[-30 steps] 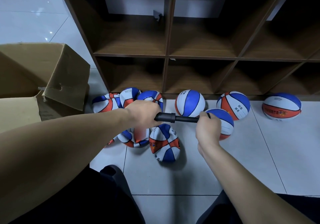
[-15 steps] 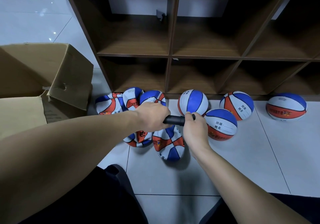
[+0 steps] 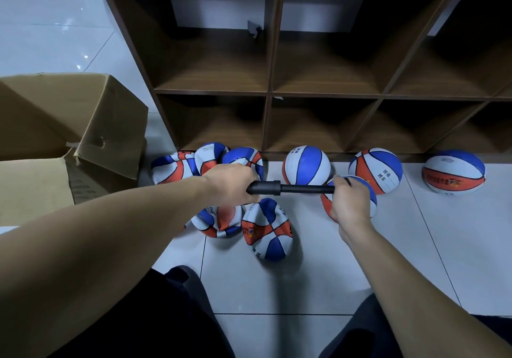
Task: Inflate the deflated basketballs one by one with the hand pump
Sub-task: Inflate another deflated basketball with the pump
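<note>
1. Your pump [image 3: 291, 189] rod is drawn out again after closing half a second ago: I judge you're mid-stroke.
2. Your left hand [image 3: 231, 184] wraps the barrel; your right hand [image 3: 349, 202] grips the handle end, both held level above the floor.
3. Crumpled basketballs [image 3: 267, 228] lie just below; round ones [image 3: 306, 166] sit by the shelf [image 3: 267, 93].

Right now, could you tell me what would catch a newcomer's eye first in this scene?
First, the black hand pump held level at centre, the left hand gripping its barrel and the right hand its handle end. Behind lie blue, white and orange basketballs along the foot of a brown shelf unit, crumpled ones nearer. An open cardboard box stands left.
</note>
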Tool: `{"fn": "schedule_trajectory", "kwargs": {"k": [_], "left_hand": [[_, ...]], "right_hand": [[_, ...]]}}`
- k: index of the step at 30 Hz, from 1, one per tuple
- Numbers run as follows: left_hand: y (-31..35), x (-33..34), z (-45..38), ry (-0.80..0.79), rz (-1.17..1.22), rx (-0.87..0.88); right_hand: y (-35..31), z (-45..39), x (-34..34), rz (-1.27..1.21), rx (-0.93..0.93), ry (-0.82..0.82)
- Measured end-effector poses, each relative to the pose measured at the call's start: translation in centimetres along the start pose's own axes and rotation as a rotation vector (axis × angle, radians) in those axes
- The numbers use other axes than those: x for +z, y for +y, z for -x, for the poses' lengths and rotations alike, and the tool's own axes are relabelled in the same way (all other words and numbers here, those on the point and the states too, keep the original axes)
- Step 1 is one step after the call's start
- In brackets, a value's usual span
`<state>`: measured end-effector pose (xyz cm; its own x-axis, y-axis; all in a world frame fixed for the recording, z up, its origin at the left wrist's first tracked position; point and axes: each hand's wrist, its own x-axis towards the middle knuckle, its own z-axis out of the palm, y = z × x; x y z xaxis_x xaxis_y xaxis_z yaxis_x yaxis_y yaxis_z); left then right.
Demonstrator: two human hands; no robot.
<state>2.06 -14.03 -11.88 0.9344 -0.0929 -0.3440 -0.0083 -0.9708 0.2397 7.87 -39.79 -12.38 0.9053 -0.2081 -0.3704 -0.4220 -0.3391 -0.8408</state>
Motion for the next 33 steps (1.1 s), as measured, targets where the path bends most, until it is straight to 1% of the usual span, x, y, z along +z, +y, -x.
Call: {"fn": "schedule_trajectory", "kwargs": {"k": [2,5,16,21,25,28,30,33], "left_hand": [[0.3,0.0,-0.1,0.006,-0.011,-0.006],[0.5,-0.1,-0.2,0.018,-0.025,-0.019],[1.6,0.3,-0.3,0.003,-0.043,0.049],[2.1,0.2,-0.5,0.004,-0.034,0.063],[2.3,0.3,-0.6,-0.002,-0.046,0.073],[2.1,0.1,-0.6,-0.022,-0.028,0.072],[1.8,0.0,-0.5,-0.048,-0.019,0.062],[0.9,-0.3,-0.2,-0.069,-0.023,0.029]], "right_hand": [[-0.2,0.3,0.5,-0.016,-0.015,0.016],[-0.3,1.5,1.6,0.012,-0.109,0.027],[0.2,4.0,4.1,0.038,-0.164,-0.108],[0.1,4.5,4.4,0.097,-0.205,-0.229],[0.5,4.3,4.4,0.088,-0.205,-0.242],[0.6,3.8,3.7,0.096,-0.246,-0.27],[0.8,3.3,3.1,0.112,-0.259,-0.258],[1.3,1.7,1.5,0.085,-0.217,-0.154]]}}
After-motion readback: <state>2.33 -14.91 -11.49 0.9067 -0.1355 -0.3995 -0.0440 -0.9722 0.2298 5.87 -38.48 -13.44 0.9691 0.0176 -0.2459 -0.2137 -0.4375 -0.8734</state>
